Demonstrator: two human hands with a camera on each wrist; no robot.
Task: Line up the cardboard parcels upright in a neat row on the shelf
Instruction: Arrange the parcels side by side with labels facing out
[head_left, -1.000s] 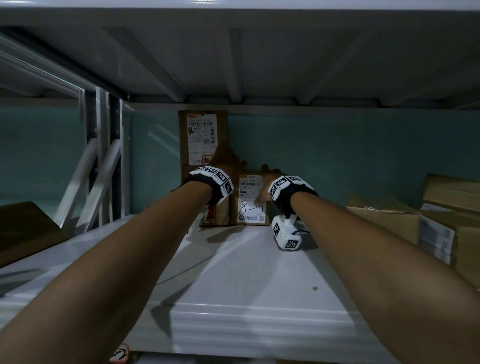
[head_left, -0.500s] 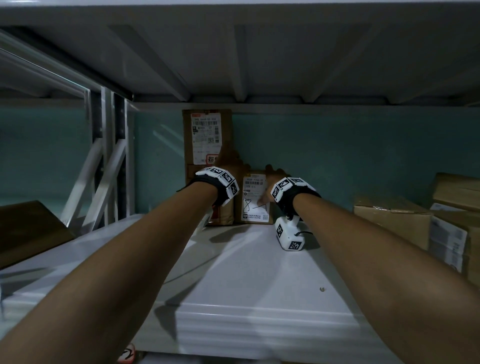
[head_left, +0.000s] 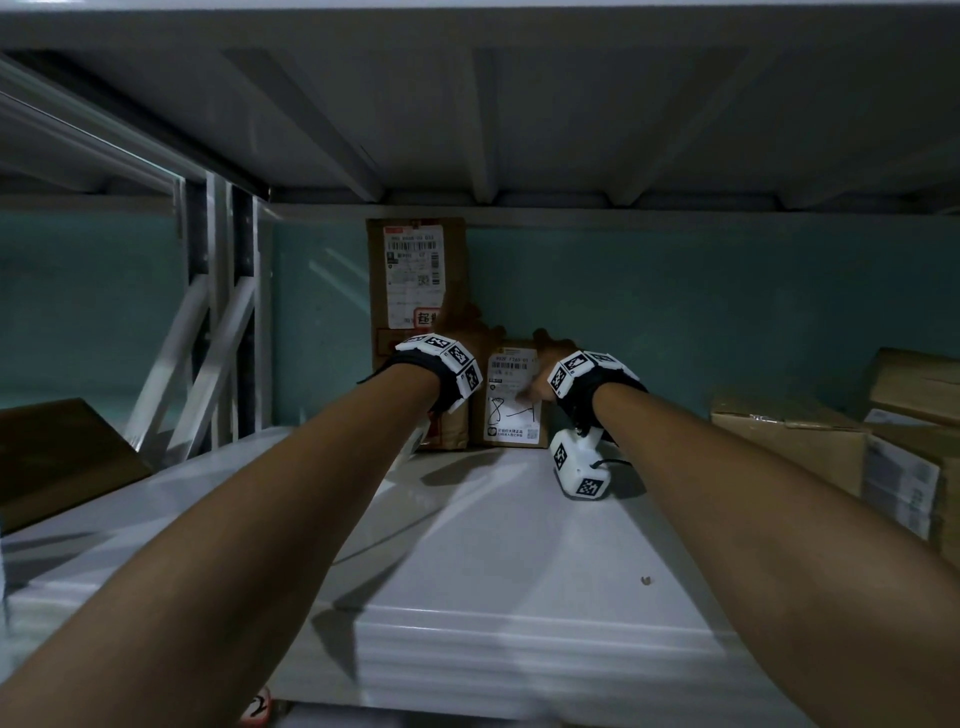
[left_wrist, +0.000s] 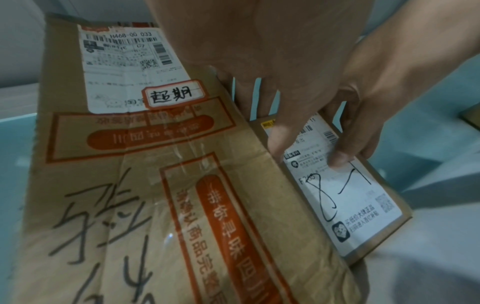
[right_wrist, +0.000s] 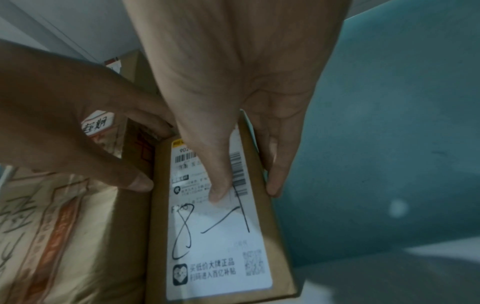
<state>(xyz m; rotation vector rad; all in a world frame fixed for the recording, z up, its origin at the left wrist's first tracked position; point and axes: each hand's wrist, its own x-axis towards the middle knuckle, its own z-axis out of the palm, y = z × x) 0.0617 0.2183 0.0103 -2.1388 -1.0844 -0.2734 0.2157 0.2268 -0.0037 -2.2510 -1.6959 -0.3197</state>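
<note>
A tall cardboard parcel (head_left: 410, 280) with a white label and orange print stands upright against the teal back wall. Next to it on the right stands a small parcel (head_left: 511, 415) whose label is marked "8-1". My left hand (head_left: 470, 327) grips the tall parcel's right edge, fingers behind it and thumb at the front by the seam between the two. My right hand (head_left: 553, 345) holds the small parcel (right_wrist: 221, 236) from above, with its thumb (right_wrist: 218, 191) on the label and its fingers down the right side. Both parcels stand on the white shelf (head_left: 493, 545).
Several cardboard boxes (head_left: 789, 436) are piled at the right end of the shelf. A dark brown box (head_left: 57, 457) lies at the left. White uprights and braces (head_left: 218, 322) close the left side, and the shelf above (head_left: 467, 130) hangs low overhead.
Both hands keep their hold and the two parcels stay side by side. Only my view has shifted slightly.
</note>
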